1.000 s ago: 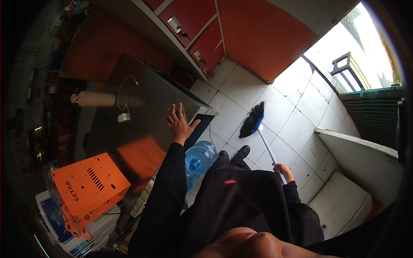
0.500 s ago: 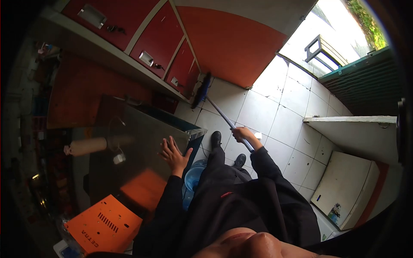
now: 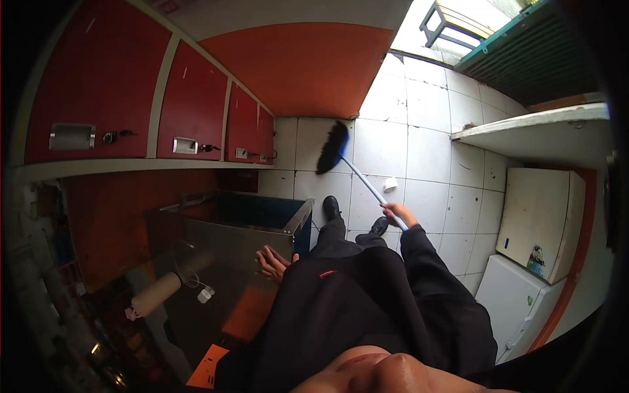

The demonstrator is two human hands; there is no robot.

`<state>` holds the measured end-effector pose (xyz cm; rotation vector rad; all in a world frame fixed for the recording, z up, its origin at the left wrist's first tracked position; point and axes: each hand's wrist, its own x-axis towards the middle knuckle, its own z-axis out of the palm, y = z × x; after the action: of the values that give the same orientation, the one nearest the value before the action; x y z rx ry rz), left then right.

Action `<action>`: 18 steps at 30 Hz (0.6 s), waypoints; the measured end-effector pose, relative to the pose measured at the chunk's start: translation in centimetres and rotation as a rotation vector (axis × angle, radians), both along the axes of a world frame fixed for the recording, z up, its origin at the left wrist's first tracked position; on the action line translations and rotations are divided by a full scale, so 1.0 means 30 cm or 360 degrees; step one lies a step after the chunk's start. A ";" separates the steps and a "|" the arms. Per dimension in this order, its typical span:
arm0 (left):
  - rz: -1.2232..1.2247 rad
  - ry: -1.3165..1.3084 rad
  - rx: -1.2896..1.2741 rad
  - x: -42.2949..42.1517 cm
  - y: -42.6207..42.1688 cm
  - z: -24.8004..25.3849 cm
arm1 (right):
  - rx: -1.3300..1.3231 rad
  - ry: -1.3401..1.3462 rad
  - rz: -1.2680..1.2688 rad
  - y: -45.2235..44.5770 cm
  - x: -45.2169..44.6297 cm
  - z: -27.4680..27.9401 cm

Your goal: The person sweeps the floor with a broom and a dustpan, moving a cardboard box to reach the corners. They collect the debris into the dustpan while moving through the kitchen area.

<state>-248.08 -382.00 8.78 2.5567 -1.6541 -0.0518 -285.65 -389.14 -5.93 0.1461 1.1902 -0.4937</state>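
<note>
My right hand [image 3: 399, 215] is wrapped round the pale blue handle of a broom [image 3: 367, 183]. The broom's black bristle head [image 3: 333, 148] rests on the white floor tiles, in front of my left shoe [image 3: 332, 207]. My left hand [image 3: 274, 263] has its fingers apart over the edge of the dark metal counter [image 3: 216, 245], holding nothing; part of it is hidden by my dark clothing. A small white object [image 3: 390, 185] lies on the tiles to the right of the broom handle.
Red lockers [image 3: 190, 111] with keys line the left, beside an orange wall panel [image 3: 295, 72]. On the counter are a beige roll [image 3: 154, 295] and a white charger [image 3: 206, 294]. A white fridge [image 3: 511, 301] and a pale cabinet [image 3: 536, 216] stand right; a bench [image 3: 452, 26] is outside the doorway.
The broom head first swung left to the lockers' foot, then came back right onto the open tiles. My left hand has drawn back toward my body. The view has turned, showing more lockers.
</note>
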 end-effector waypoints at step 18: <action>-0.1570 0.1203 -0.0013 -0.369 -0.368 0.043 | 0.0020 0.1324 -0.0363 0.719 -0.308 0.424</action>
<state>-259.14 -393.05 10.07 1.1709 -2.2374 -0.9118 -294.90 -367.56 6.78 0.0861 2.0018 -0.7847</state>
